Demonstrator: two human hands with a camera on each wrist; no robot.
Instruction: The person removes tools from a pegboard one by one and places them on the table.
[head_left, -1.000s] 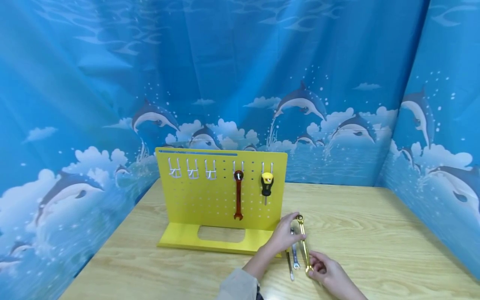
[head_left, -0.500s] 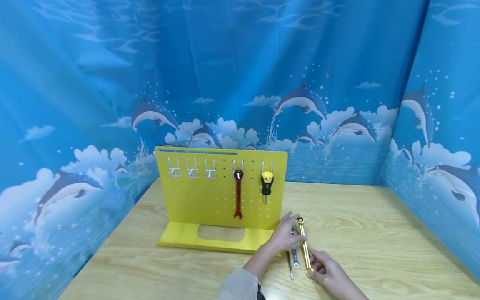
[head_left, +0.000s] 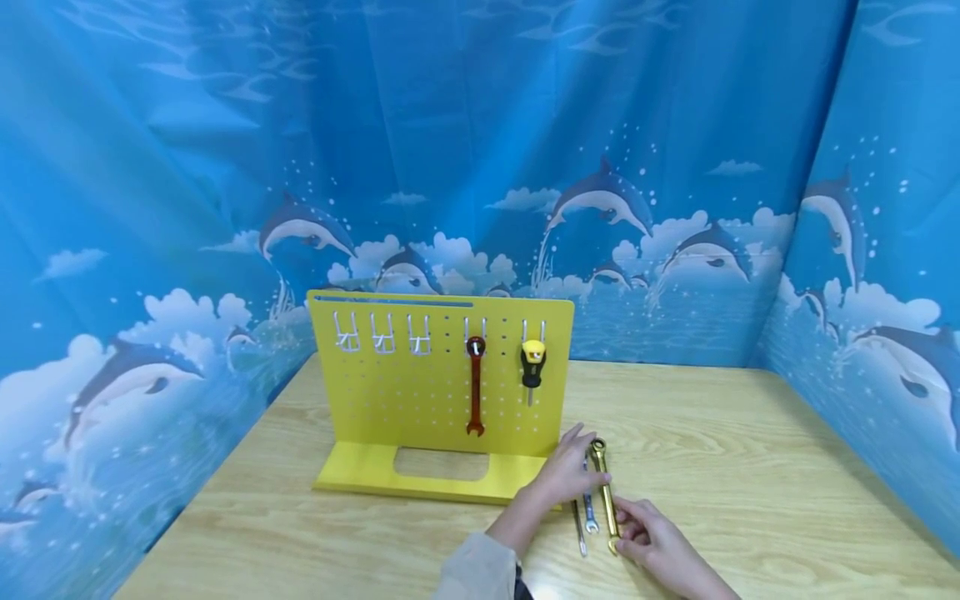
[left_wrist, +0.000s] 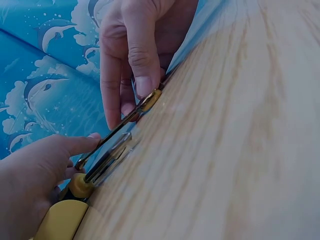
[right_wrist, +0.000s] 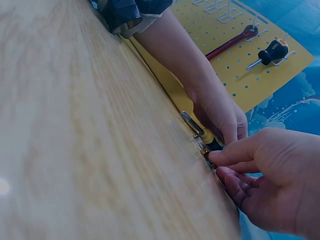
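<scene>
A gold combination wrench (head_left: 606, 492) lies along the right side of the pegboard, at or just above the tabletop. My left hand (head_left: 564, 471) pinches it near its ring end, between thumb and fingers. At its near, open end my right hand (head_left: 652, 540) pinches it with thumb and fingertips; this grip also shows in the right wrist view, where the right hand (right_wrist: 280, 175) fills the lower right. Just left of it lie a silver wrench (head_left: 590, 508) and a screwdriver (head_left: 580, 529), whose yellow-and-black handle (left_wrist: 79, 186) is hidden under the left hand in the head view.
A yellow pegboard (head_left: 405, 392) stands on the wooden table (head_left: 750, 467). From its hooks hang a red-brown wrench (head_left: 476, 387) and a stubby screwdriver (head_left: 532, 362). Several white hooks (head_left: 382, 333) at its left carry nothing. A blue dolphin-print curtain (head_left: 465, 167) encloses the table.
The gold wrench has shifted slightly toward me, its ring end a little lower in the head view. Both hands have kept hold of it, nearly in place.
</scene>
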